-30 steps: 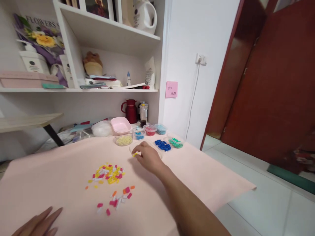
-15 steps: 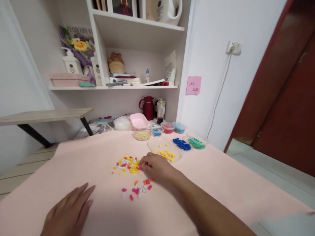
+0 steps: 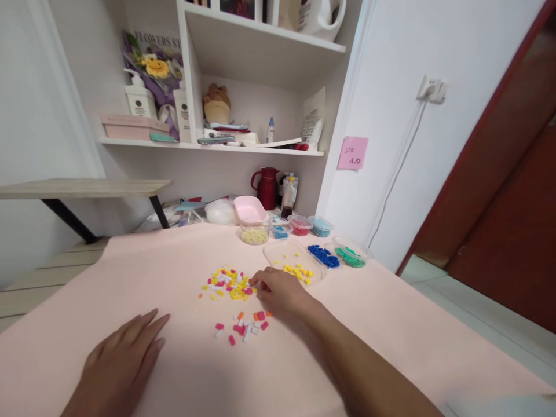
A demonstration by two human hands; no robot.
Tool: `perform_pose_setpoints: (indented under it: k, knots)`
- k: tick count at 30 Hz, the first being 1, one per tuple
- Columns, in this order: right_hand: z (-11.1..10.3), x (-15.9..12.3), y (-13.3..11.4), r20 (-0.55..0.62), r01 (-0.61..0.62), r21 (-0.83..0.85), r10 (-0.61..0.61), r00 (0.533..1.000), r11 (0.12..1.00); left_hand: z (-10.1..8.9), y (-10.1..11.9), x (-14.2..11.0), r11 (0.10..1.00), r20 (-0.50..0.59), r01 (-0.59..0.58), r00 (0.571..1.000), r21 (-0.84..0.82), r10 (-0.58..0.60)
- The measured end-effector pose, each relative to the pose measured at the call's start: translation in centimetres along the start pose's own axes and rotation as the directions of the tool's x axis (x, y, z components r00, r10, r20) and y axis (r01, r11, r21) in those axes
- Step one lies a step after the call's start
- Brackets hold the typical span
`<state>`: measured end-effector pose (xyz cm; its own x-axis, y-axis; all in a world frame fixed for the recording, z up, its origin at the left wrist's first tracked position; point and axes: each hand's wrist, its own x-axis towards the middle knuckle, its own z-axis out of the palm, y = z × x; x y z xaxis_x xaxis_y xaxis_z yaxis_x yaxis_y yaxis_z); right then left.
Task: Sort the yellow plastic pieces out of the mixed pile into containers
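My right hand (image 3: 280,291) is at the right edge of a mixed pile (image 3: 230,284) of small yellow, white, pink and orange plastic pieces. Its thumb and index finger are curled together, and anything between them is too small or hidden to make out. Just behind this hand lies a shallow clear tray (image 3: 319,268) with loose yellow pieces (image 3: 299,272) in it. Nearer to me is a smaller scatter of pink, white and orange pieces (image 3: 245,329). My left hand (image 3: 124,353) rests flat on the pink tabletop (image 3: 182,376), fingers stretched out, holding nothing.
Along the back stand clear tubs of pale yellow (image 3: 254,236), blue (image 3: 280,230), red (image 3: 300,226) and light blue pieces (image 3: 320,227). Dark blue (image 3: 324,255) and green pieces (image 3: 350,258) sit at the right. Behind are a pink basin (image 3: 251,211), a red jug (image 3: 266,190) and a bottle (image 3: 288,198).
The camera view has tilted slightly, so the shelf and wall appear shifted right. My right hand stays by the pile's right edge with its fingertips together; my left hand remains flat.
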<state>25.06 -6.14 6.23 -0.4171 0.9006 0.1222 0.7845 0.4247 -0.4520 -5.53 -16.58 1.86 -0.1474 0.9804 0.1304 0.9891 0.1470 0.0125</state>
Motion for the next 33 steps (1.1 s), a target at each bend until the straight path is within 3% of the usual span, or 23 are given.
perform_pose_setpoints:
  k: [11,17,23,28,30,33]
  knots:
    - [0.1,0.4,0.1,0.040,-0.020,-0.034,0.021,0.999,0.999,0.1,0.0,0.1,0.999,-0.030,0.000,1.000,-0.045,-0.001]
    - [0.1,0.3,-0.2,0.003,-0.025,-0.053,0.025,1.000,0.998,0.1,-0.1,0.2,0.999,-0.020,0.002,1.000,-0.043,-0.003]
    - [-2.6,0.0,1.8,-0.239,-0.096,-0.065,0.078,0.968,0.993,0.5,-0.3,0.2,0.999,-0.035,-0.001,0.999,-0.035,-0.001]
    - [-4.1,-0.3,3.5,-0.510,-0.238,-0.064,0.173,0.843,0.969,0.4,-0.3,0.1,0.999,-0.026,-0.004,1.000,-0.033,0.003]
    - [-3.8,-0.2,3.3,-0.513,-0.145,-0.008,0.121,0.850,0.989,0.3,-0.2,0.1,0.999,-0.030,-0.001,1.000,-0.039,-0.001]
    - [-2.3,0.2,2.1,-0.360,0.096,0.091,-0.057,0.931,0.991,0.4,-0.2,0.1,0.999,-0.046,0.002,0.999,-0.053,-0.004]
